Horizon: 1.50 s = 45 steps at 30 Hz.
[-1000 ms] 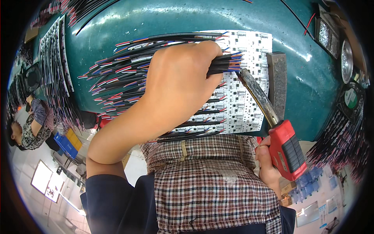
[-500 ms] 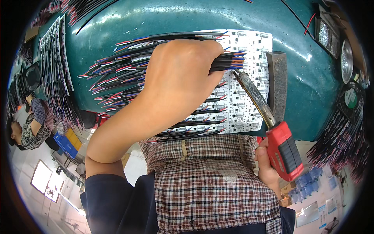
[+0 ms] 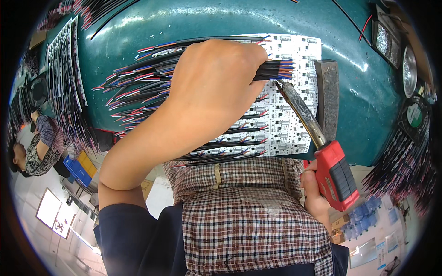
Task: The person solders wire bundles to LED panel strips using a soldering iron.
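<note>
Circuit-board panel (image 3: 294, 110): white, repeating rows of black and grey parts. Cable bundle (image 3: 269, 70): black sheaths, blue and orange-brown ends. Cables lying on the panel (image 3: 163, 60): black, with red, white and blue tips. Soldering iron (image 3: 326, 154): red handle, black grip, barrel dull silver going brassy. Block (image 3: 328, 99): mottled dark grey. Tabletop (image 3: 359, 115): teal green, white glare streaks. Apron (image 3: 253, 225): brown, white and navy check. Shirt (image 3: 133, 234): dark navy. Crates (image 3: 78, 170): one blue, one yellow. Round dish (image 3: 409, 71): silver.

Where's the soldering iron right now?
In the head view, the soldering iron is right of centre in the right hand, its tip just below the wire bundle in the left hand, over the white circuit boards.
</note>
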Motion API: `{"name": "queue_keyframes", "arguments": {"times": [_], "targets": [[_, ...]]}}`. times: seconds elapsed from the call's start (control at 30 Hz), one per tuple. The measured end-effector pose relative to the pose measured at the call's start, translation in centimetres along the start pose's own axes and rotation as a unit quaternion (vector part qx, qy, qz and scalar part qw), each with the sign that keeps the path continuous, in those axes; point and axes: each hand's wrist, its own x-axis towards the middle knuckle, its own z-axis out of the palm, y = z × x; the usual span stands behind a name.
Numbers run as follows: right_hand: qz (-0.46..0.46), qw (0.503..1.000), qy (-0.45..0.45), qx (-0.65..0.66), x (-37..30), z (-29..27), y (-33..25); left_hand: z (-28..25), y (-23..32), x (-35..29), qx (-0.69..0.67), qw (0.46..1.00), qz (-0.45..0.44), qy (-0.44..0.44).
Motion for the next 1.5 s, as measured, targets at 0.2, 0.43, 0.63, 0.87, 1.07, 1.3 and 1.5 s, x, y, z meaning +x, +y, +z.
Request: {"name": "queue_keyframes", "arguments": {"times": [0.2,0.43,0.63,0.87,1.07,1.3,1.5], "targets": [[-0.046,0.998,-0.003,-0.029,0.0,-0.3,0.4,0.2,0.1,0.0,0.0,1.0,0.0,0.005],[-0.019,0.999,-0.015,0.043,-0.3,-0.6,0.2,0.3,0.2,0.0,0.017,1.0,0.006,0.009],[-0.059,0.995,0.024,0.073,0.2,0.5,0.3,0.2,0.1,-0.4,-0.002,1.0,-0.005,0.004],[-0.106,0.988,0.067,0.092,0.4,1.1,0.2,-0.2,-0.4,-0.8,-0.016,0.999,-0.033,0.024],[-0.009,0.999,-0.001,0.042,-1.1,-0.8,0.8,-2.9,0.3,-1.7,0.041,0.98,0.03,0.191],[-0.014,1.0,0.02,0.015,-1.7,-0.2,1.5,1.2,1.2,-3.1,-0.08,0.995,-0.057,0.023],[-0.03,0.999,0.027,-0.006,-1.0,0.7,1.9,2.5,0.8,-2.9,-0.07,0.995,-0.051,0.054]]}}
